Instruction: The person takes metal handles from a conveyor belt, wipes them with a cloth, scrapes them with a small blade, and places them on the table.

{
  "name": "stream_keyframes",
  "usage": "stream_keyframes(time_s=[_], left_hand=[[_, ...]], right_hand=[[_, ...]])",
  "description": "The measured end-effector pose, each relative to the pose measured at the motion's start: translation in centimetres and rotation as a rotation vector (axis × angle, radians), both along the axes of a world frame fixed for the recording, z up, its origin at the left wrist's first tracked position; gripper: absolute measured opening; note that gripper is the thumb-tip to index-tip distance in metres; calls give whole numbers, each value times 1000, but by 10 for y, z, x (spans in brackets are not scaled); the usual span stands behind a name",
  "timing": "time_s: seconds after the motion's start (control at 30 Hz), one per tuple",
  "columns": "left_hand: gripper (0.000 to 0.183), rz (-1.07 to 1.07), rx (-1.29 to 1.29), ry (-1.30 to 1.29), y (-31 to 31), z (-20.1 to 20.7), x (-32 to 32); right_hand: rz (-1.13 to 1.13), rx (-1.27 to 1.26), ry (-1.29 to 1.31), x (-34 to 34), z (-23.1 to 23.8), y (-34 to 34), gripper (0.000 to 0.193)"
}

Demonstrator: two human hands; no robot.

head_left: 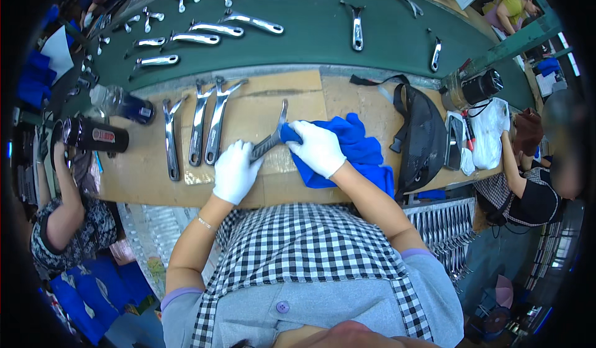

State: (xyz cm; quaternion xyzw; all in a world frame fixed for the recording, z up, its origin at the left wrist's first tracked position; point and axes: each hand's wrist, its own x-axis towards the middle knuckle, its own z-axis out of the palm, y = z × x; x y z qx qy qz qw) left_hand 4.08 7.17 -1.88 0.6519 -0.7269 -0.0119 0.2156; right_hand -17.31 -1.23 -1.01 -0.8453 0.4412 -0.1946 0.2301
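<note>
Gloved in white, my left hand (236, 171) is closed around the handle of a chrome forked wrench (268, 145), which slants up and to the right. My right hand (315, 149), also in a white glove, grips a bright blue cloth (363, 152) and presses a fold of it against the wrench near its head. One prong sticks out beyond the cloth; the rest of the head is covered. Left of my hands lie three similar tools: a wrench (171, 146) by itself and two more side by side, one wrench (198, 124) beside another wrench (217, 121).
Beyond the cardboard-covered bench (347, 100) runs a green belt (310, 38) carrying several chrome wrenches. A dark tumbler (96, 134) and a bottle (124, 104) stand left. To the right are a black bag (422, 140), a phone (454, 138) and a jar (475, 89). Co-workers sit on both sides.
</note>
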Motion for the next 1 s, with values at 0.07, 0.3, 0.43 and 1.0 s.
stream_keyframes(time_s=[0.07,0.3,0.43,1.0], left_hand=[[31,-36,143,68,-8,6,7],[63,-168,70,498,-178,30,-8],[85,115,272,220,-304,57,-32],[50,-370,208,-99,-38,25,-26]], right_hand=[[-73,-107,17,-10,-10,-12,24],[-232,-188,36,-39,-16,-10,38],[-233,-194,40,-40,-15,-5,38],[-337,-96,-197,-52,-24,-25,38]])
